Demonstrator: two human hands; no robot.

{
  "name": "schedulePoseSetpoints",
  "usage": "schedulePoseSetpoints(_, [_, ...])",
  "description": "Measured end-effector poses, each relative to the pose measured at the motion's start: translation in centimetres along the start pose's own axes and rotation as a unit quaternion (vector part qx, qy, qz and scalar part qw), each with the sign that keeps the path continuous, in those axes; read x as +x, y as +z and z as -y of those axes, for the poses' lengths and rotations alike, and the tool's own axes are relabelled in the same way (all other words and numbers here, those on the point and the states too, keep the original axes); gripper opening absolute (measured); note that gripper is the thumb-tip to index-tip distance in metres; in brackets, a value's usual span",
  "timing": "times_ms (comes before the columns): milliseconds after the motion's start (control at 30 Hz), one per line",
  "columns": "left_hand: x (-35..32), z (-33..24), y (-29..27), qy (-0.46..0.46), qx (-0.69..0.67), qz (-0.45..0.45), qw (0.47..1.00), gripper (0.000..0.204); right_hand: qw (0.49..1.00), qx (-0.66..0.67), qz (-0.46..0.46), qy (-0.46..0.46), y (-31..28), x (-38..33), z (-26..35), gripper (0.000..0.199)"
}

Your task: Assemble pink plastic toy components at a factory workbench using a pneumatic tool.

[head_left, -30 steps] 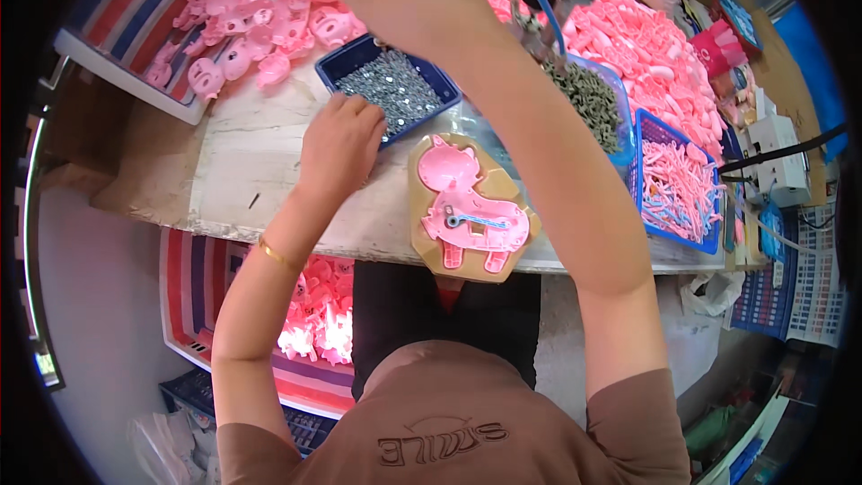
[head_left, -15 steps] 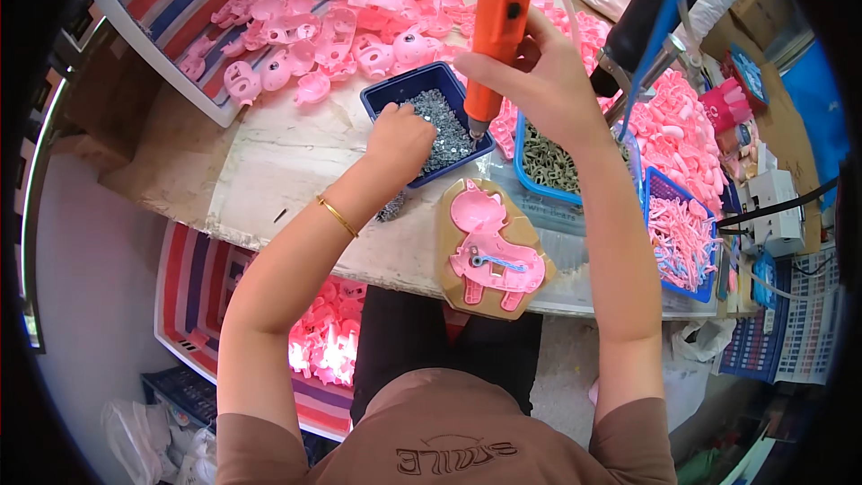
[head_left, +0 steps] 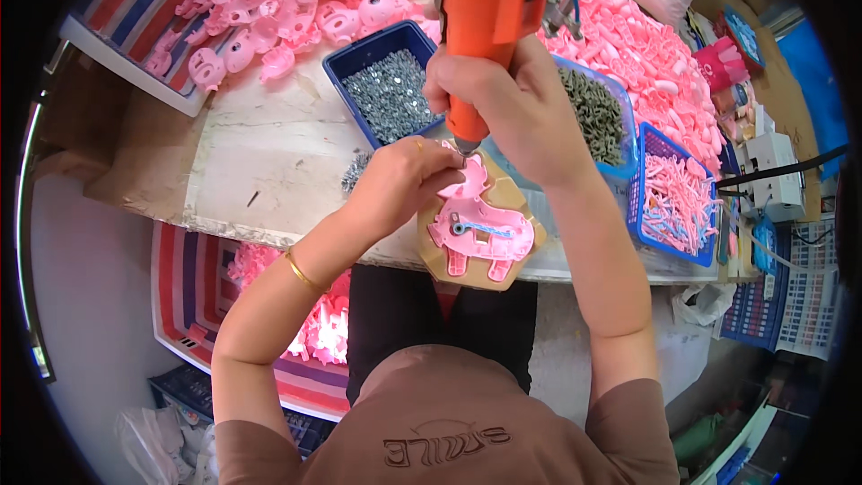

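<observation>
My right hand wraps round an orange electric screwdriver, whose tip points down over the head end of a pink plastic animal-shaped shell. Close to that tip, the fingers of my left hand are pinched together; whatever is between them is too small or hidden to make out. The shell lies in a tan holding block at the table's front edge. In its body sit a small grey round part and a blue twisted strip. My left hand covers part of the head end.
Behind my left hand stands a dark blue bin of small metal screws. A bin of dark green parts and a blue basket of pink and blue strips are at the right. Pink shells pile up at the back left.
My left hand has left the screw bin and come to the shell's head end. My right hand has brought the screwdriver from the bin's edge to over the shell, nearer to me.
</observation>
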State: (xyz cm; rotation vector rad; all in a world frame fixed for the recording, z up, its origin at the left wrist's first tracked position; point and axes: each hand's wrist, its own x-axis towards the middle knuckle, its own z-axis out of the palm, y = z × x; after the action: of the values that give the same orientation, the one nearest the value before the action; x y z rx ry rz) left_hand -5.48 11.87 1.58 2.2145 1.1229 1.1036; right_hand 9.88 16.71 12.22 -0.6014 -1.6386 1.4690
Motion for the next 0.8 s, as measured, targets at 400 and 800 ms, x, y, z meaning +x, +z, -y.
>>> schedulePoseSetpoints(400, [-1.1,-2.2,0.9,0.025,0.058,0.018,0.998,0.022,0.994,0.028,-0.081,-0.067,1.8,-2.6,-1.0,0.022])
schedulePoseSetpoints(800, [-2.2,-3.1,0.0,0.014,0.099,0.12,0.988,0.035,0.997,0.013,-0.075,-0.003,2.1,-5.1,-1.5,0.021])
